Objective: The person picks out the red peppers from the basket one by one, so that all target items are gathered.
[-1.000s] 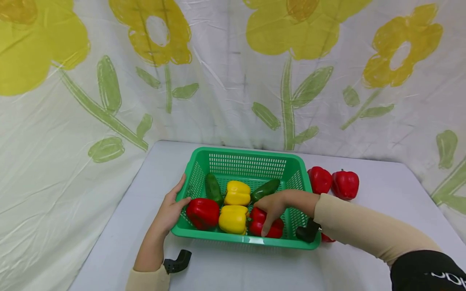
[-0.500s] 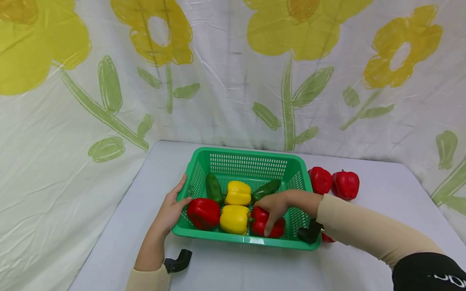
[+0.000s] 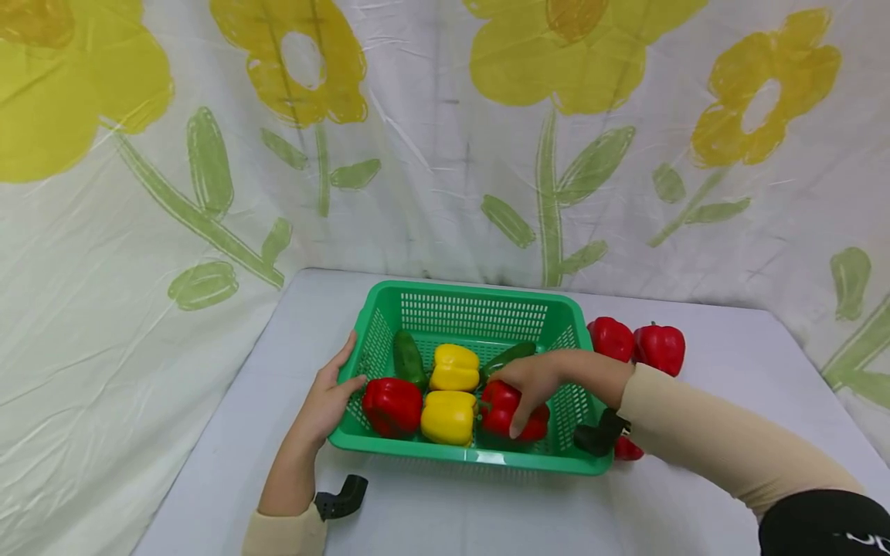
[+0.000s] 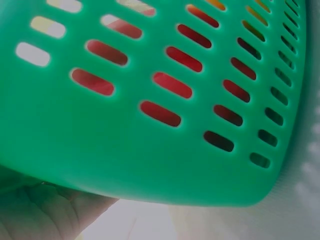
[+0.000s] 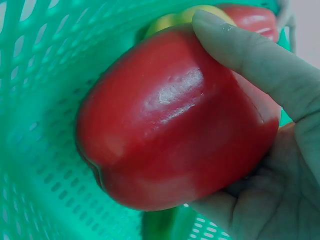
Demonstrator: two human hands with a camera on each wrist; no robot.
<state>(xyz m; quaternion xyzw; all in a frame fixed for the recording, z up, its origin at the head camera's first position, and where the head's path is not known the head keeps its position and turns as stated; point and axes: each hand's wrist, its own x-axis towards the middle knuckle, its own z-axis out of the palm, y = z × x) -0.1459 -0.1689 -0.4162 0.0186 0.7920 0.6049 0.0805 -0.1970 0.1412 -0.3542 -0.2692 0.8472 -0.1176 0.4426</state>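
Note:
My right hand [image 3: 531, 384] grips a red bell pepper [image 3: 502, 421] inside the green plastic basket [image 3: 480, 457], over its front right part. Up close in the right wrist view, the thumb lies across the top of this red bell pepper [image 5: 175, 120] and the fingers go round its underside. At the basket's left side, my left hand [image 3: 327, 403] holds the rim, thumb over the edge. Another red bell pepper [image 3: 392, 407], two yellow bell peppers [image 3: 448, 418] and two green cucumber-like vegetables [image 3: 409, 359] lie in the basket; the right one is partly hidden by my right hand.
Two red bell peppers [image 3: 659, 349] sit on the white table [image 3: 445, 513] beyond the basket's right side. One more red piece [image 3: 628, 449] shows under my right forearm, mostly hidden. A flower-painted curtain [image 3: 417, 193] hangs behind the table.
My right hand has raised the red bell pepper slightly and shifted it a little right. The left red bell pepper sits slightly further right. My left hand stays on the rim.

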